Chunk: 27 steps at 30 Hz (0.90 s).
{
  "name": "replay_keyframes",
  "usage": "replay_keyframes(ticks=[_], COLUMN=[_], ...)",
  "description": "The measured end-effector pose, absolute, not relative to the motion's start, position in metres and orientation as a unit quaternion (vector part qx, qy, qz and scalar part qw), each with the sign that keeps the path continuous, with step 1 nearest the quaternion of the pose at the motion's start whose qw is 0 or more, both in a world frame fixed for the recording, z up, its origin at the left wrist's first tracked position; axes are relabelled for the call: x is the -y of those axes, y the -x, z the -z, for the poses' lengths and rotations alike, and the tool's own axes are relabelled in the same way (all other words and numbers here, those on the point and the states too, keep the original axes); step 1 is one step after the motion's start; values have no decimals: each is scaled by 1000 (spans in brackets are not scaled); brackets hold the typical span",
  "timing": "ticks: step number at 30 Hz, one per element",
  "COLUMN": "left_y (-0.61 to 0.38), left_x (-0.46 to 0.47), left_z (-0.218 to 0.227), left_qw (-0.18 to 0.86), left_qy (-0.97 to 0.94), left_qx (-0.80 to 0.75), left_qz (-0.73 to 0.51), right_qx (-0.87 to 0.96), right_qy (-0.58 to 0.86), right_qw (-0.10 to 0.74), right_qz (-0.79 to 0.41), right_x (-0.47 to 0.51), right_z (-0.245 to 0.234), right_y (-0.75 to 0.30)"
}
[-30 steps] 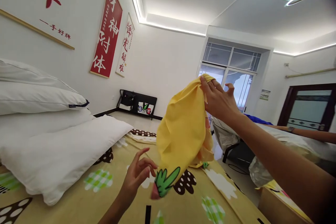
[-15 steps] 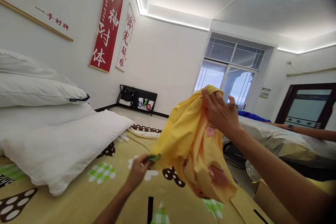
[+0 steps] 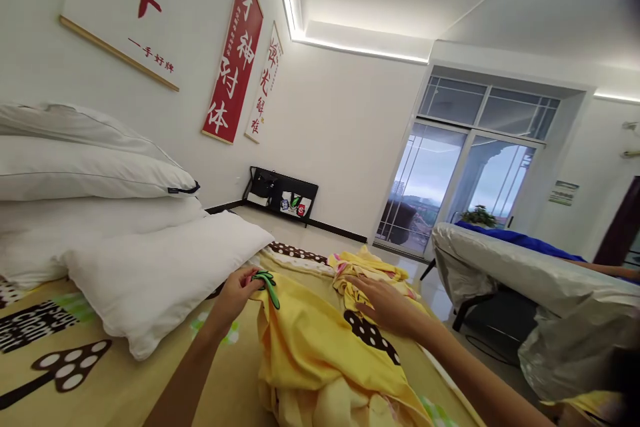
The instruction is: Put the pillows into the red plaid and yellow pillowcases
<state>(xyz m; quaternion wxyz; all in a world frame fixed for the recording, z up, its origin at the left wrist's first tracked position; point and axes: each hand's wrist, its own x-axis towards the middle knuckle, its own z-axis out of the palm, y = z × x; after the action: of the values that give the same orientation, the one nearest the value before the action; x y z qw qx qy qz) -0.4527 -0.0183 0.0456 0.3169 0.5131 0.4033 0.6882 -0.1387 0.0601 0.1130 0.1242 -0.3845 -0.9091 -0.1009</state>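
My left hand [image 3: 239,300] pinches the corner of a yellow pillowcase [image 3: 305,333], beside a green printed leaf shape. Loose folds of the pillowcase hang down and spread over the bed towards me, its paler side bunched at the bottom of the view. Further off, my right hand [image 3: 387,303] lies on a second, crumpled yellow cloth [image 3: 373,267] with pink print, fingers stretched out and thumb apart. The undersides of its fingers are hidden. Both cloths rest on a yellow patterned bedspread [image 3: 220,387].
White pillows [image 3: 165,273] are stacked on the bed at left. A plastic-covered bed [image 3: 540,267] stands at right, with a blue cloth [image 3: 520,240] and another person's arm [image 3: 607,269] on it. A low black rack [image 3: 283,193] stands by the far wall.
My right hand has let go of the raised pillowcase and come down onto the crumpled cloth. The pillowcase has dropped onto the bed, its corner still in my left hand. The view has swung left.
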Motion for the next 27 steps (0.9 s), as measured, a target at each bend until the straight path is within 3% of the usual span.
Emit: replay_keyframes(ticks=[6,12,15,19,24,27], left_y=[428,427,417,409,398,388], left_x=[44,54,42,12,-6,-2], left_z=[-62,-66,-57,-36,-20,-20], left_qw=[186,104,105,180,427,441], left_qy=[-538,-426,-456,-522,-562,-547], left_qx=[-368,-362,-412,-470,-287,-275], left_qz=[-735,-822,-782,-689,-647,-657], right_qx=[942,917,914,863,789,742], right_qy=[253,278,260,275,253,240], right_qw=[199,284,285,269,254,289], right_qz=[-92,35,124,327,499,555], right_x=[-27,-23,-18,-5,1,-1], right_z=[-116,-132,-163,-204,-258,-287], right_y=[273,311,307,300,282,266])
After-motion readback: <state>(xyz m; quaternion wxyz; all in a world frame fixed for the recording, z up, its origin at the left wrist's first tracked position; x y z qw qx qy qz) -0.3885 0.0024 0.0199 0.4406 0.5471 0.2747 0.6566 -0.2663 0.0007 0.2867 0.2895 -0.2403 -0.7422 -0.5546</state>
